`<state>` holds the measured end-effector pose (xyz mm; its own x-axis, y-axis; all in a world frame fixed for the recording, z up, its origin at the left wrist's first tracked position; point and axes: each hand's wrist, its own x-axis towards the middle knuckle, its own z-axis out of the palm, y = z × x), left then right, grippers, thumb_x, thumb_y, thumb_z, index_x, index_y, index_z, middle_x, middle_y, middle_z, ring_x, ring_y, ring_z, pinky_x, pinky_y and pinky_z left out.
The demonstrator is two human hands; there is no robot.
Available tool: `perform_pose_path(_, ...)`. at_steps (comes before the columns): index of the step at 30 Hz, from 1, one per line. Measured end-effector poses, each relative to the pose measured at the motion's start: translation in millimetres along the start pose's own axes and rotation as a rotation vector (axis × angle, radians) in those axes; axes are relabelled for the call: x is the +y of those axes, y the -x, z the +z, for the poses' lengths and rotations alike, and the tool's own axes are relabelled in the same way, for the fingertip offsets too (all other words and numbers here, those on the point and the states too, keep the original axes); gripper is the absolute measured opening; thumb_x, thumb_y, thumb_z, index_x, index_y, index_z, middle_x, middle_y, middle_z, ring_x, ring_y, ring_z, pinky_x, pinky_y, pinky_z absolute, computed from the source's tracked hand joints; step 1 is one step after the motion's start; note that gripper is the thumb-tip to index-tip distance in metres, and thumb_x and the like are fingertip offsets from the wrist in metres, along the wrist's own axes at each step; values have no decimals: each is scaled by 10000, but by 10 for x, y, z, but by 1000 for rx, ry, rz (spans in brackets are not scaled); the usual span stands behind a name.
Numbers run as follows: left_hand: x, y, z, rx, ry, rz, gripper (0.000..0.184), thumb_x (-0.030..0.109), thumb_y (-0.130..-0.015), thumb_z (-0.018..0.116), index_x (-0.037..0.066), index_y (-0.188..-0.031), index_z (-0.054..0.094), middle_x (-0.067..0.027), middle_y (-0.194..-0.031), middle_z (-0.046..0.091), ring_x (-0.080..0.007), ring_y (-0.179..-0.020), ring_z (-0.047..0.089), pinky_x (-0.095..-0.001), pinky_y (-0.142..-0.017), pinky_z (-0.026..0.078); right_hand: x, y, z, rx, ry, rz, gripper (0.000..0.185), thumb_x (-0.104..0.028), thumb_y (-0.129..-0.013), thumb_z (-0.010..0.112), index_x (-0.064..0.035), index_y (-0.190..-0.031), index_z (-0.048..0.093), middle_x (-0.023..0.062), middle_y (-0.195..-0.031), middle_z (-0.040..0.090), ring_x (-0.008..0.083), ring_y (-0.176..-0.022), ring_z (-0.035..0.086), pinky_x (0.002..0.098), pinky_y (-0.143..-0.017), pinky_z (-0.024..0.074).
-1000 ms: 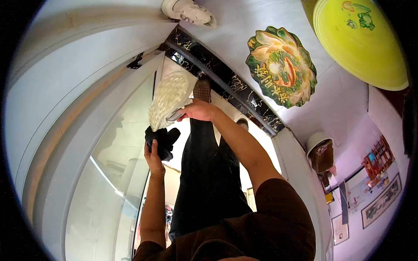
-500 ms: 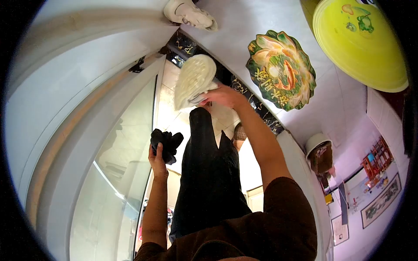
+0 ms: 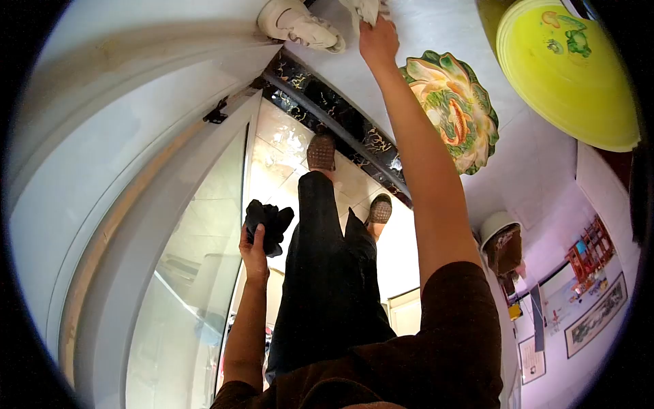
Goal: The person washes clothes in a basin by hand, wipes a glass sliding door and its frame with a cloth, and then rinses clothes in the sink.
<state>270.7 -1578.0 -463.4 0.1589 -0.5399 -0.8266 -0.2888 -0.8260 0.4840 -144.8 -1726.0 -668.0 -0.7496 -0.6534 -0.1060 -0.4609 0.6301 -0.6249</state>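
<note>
The white shoe [image 3: 364,9] is being held at the top edge of the view, over the pale floor [image 3: 422,24] beyond the threshold, beside the second white shoe [image 3: 300,26] but apart from it; part of it is being cut off by the frame, so contact with the floor cannot be confirmed. It is being grasped by the closed fingers of the right hand [image 3: 379,42], with the arm being extended, apparently so that the dark threshold [image 3: 330,102] is being spanned without a step. The forearm is being passed over one side of the lotus-patterned mat [image 3: 480,88]; the yellow round item [image 3: 565,82] is being left untouched farther to the right. The black bundle [image 3: 271,223], seemingly of soft material, is being grasped by the curled fingers of the left hand [image 3: 254,251], with the thumb being pressed on its near side, probably for a secure hold. It is being held well apart from the shoe, near the glass door [image 3: 184,286], presumably so that the reaching arm is not being obstructed. Body weight is being borne on the patterned slippers [image 3: 321,151], on the near side of the threshold.
</note>
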Motion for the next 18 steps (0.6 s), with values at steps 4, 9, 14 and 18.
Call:
perform_pose_path(4, 52, -30, 68, 25, -1, 6, 371, 234, -915, 642, 8, -1201, 569, -62, -1043, 628, -150, -922, 588, -292, -818, 484, -44, -399, 601, -116, 5, 126, 331, -209, -869, 555, -52, -1156, 611, 238, -1096, 601, 402, -1022, 575, 504, -826, 486)
perform_pose_path(9, 16, -99, -1, 21, -4, -21, 377, 221, -916, 640, 4, -1214, 559, -72, -1061, 626, -153, -911, 583, -287, -808, 481, -95, -579, 903, -418, 805, -296, 371, -230, -900, 537, -39, -1211, 605, 228, -1337, 490, 399, -1187, 491, 466, -913, 472)
perform_pose_path(14, 13, -83, 17, -7, 11, 5, 391, 230, -933, 611, 13, -1251, 541, -80, -1099, 624, -164, -957, 594, -305, -835, 489, -87, -348, 887, -138, 135, 89, 478, -209, -870, 579, -31, -1310, 521, 214, -1442, 370, 401, -1294, 382, 528, -1047, 338)
perform_pose_path(18, -21, -59, -5, -18, 32, 15, 401, 226, -931, 611, 13, -1262, 537, -88, -1104, 632, -163, -953, 603, -302, -822, 499, -167, -76, 542, -82, -244, 212, 502, -215, -857, 592, -82, -1333, 508, 205, -1450, 359, 391, -1337, 337, 560, -1096, 254)
